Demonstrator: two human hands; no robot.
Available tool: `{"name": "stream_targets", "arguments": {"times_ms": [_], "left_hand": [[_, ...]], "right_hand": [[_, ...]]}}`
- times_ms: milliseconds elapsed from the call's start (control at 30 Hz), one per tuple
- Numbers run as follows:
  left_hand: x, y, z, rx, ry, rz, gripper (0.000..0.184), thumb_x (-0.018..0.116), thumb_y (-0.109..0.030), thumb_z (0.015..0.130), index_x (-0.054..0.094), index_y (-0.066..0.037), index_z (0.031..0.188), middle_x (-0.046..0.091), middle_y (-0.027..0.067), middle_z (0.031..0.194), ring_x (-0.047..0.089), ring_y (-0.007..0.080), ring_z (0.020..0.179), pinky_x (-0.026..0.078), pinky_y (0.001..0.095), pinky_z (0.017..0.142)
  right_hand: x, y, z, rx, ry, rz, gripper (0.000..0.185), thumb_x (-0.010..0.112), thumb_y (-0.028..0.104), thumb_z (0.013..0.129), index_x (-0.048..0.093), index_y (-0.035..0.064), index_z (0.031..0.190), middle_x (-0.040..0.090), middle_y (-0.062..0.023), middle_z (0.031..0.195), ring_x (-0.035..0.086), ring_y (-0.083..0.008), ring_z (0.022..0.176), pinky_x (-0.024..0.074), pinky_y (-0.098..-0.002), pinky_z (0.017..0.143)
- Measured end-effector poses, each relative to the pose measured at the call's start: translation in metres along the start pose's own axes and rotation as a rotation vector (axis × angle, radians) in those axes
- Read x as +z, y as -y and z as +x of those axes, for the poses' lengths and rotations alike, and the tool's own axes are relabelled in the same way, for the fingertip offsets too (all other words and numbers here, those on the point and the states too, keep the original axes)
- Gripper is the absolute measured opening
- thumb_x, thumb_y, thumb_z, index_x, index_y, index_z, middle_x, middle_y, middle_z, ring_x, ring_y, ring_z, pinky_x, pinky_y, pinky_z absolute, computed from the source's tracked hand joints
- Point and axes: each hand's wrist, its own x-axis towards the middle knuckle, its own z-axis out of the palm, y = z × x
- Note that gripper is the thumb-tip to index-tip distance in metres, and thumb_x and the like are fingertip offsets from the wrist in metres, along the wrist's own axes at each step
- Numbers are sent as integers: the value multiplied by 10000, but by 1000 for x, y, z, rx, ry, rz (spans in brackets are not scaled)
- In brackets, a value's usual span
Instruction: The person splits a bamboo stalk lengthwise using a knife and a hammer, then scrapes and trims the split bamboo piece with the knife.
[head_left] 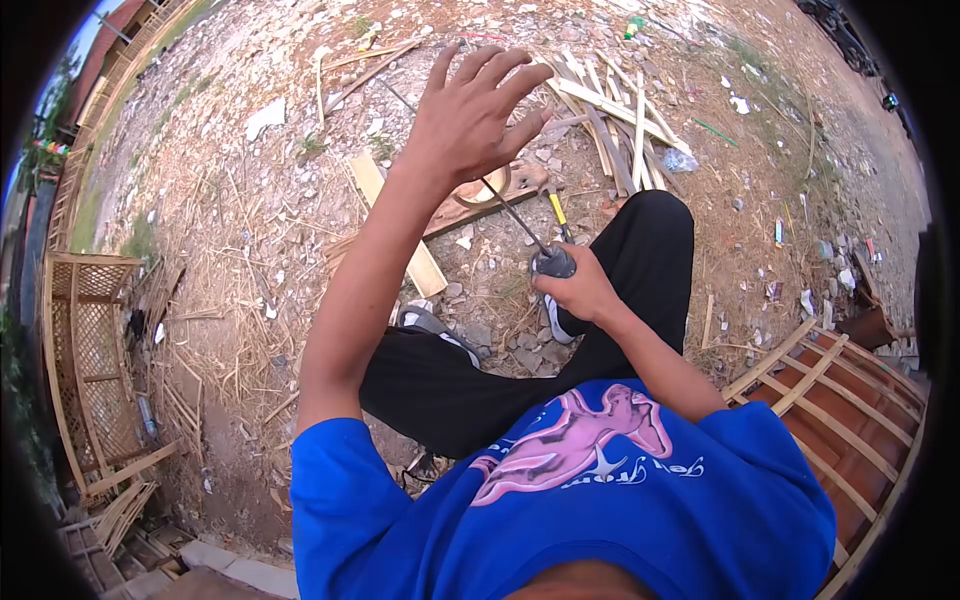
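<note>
My left hand (468,122) is raised in front of me with its fingers spread, holding nothing. My right hand (578,284) is closed round the dark, rounded handle (555,262) of a long thin metal rod (515,218). The rod slants up and away to the left, passing behind my left hand, which hides part of it. Whether the left hand touches it I cannot tell. Beyond my feet a hammer (558,212) with a yellow handle leans by a wooden board (500,203). A round, pale tan thing (482,192) sits on that board, partly hidden by my left wrist.
A light plank (427,272) lies left of my feet. Further off is a pile of wood strips (625,115). A lattice wooden frame (90,360) stands at left, and a slatted wooden panel (850,400) at right. Stones and litter cover the ground.
</note>
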Motion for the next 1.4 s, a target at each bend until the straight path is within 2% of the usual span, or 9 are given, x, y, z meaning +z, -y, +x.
{"name": "stream_targets", "arguments": {"times_ms": [33, 200, 367, 433, 467, 567, 867, 1200, 1400], "left_hand": [[25, 6, -13, -74, 370, 279, 558, 376, -631, 981, 450, -324, 1441, 514, 30, 1437, 389, 299, 1410, 198, 601, 1185], [40, 11, 7, 19, 332, 192, 567, 305, -674, 978, 430, -391, 1453, 428, 25, 1517, 319, 272, 1457, 130, 649, 1191], [-19, 4, 56, 69, -25, 90, 512, 262, -613, 1017, 472, -393, 1428, 413, 28, 1533, 281, 265, 1476, 56, 613, 1215], [40, 33, 25, 51, 92, -46, 534, 222, -606, 1023, 386, -393, 1484, 372, 41, 1565, 236, 291, 1492, 33, 584, 1225], [51, 38, 5, -40, 479, 188, 573, 180, -616, 1020, 303, -379, 1527, 335, 54, 1586, 185, 312, 1504, 23, 564, 1231], [57, 52, 4, -121, 285, -135, 543, 265, -605, 1017, 336, -379, 1506, 385, 54, 1556, 225, 327, 1492, 86, 589, 1221], [48, 19, 9, 33, 245, -143, 476, 427, -540, 997, 598, -220, 1305, 584, 55, 1337, 432, 261, 1373, 219, 542, 1188], [69, 41, 18, -65, 231, -99, 417, 479, -497, 992, 611, -213, 1267, 610, 58, 1257, 503, 257, 1288, 307, 484, 1154], [66, 61, 24, -160, 144, -222, 417, 548, -484, 968, 671, -130, 1149, 683, 88, 1114, 603, 280, 1124, 425, 411, 1016]], "right_hand": [[0, 3, 4, -15, 0, 15, 302, 721, 242, 740, 645, -18, 873, 655, -78, 768, 598, -160, 694, 494, -330, 687], [-3, 16, 1, 76, -36, 92, 239, 711, 217, 751, 623, -1, 796, 610, -35, 704, 545, -132, 633, 461, -322, 619], [-8, 4, 8, 12, -32, 87, 229, 708, 210, 761, 625, -1, 793, 606, -48, 685, 542, -140, 614, 461, -336, 616], [-7, 4, 7, 8, 2, 56, 238, 710, 215, 762, 627, -5, 797, 609, -51, 691, 544, -143, 618, 460, -336, 619], [-9, 9, 8, 36, 38, 25, 273, 715, 238, 764, 645, -16, 833, 624, -65, 707, 555, -154, 625, 465, -329, 623], [4, 9, 5, -19, -34, 60, 349, 723, 289, 756, 669, -27, 894, 666, -106, 738, 606, -181, 655, 492, -342, 659], [0, -23, -1, -8, -38, 49, 312, 742, 262, 741, 663, -9, 875, 654, -98, 740, 616, -206, 677, 499, -347, 687], [-9, -24, 35, -24, -68, 4, 342, 741, 279, 741, 664, -26, 877, 679, -118, 745, 635, -203, 662, 507, -350, 660], [-10, -6, 54, 79, -16, 45, 339, 739, 302, 759, 687, -6, 893, 683, -93, 748, 638, -193, 676, 506, -349, 668]]}}
